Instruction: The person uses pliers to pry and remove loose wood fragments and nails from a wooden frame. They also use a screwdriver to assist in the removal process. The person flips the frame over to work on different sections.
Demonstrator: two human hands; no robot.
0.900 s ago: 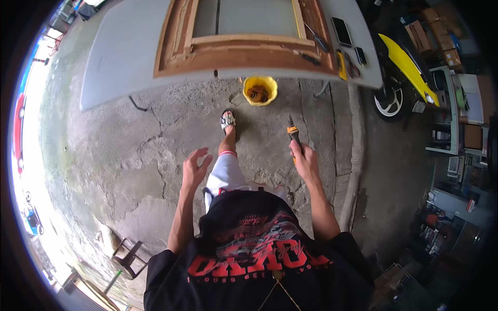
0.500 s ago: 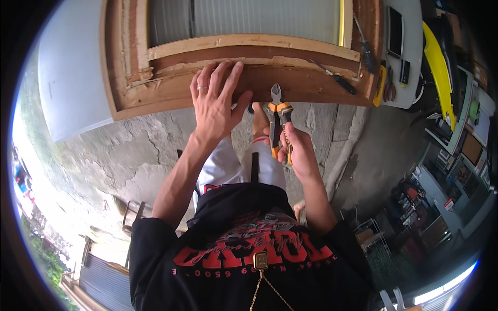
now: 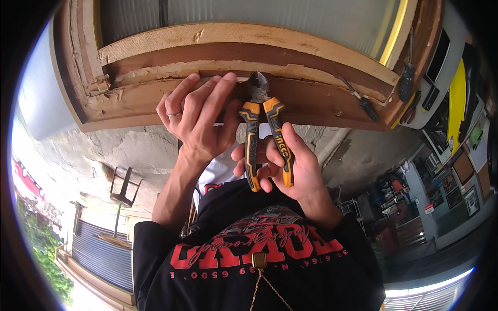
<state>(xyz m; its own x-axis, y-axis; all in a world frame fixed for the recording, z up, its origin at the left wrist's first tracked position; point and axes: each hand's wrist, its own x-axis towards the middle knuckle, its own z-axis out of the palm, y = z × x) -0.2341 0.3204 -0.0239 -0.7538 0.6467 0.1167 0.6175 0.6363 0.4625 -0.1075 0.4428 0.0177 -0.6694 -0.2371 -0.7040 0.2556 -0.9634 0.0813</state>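
Note:
My right hand (image 3: 302, 166) holds diagonal cutting pliers (image 3: 252, 124) with orange-and-black handles. The handles are spread, and the metal jaws point away from me, at the torn inner edge of a brown wooden frame (image 3: 321, 109). Just left of the jaws, my left hand (image 3: 199, 122) rests its fingertips on that same edge, fingers apart and a ring on one of them. Its thumb is partly in shadow, close to the pliers. Beyond the hands, a pale wooden strip (image 3: 244, 35) runs along the frame beside a ribbed, translucent panel (image 3: 249, 13).
A thin screwdriver (image 3: 368, 108) lies on the frame to the right, and a second dark-handled screwdriver (image 3: 407, 80) lies near its corner. Further right are a light tabletop with tools and a long yellow object (image 3: 457, 98). A stool (image 3: 124, 186) stands at the left.
The frame looks nearer and larger. The pliers' jaws have moved left and forward onto the torn wood edge, close to my left fingertips.

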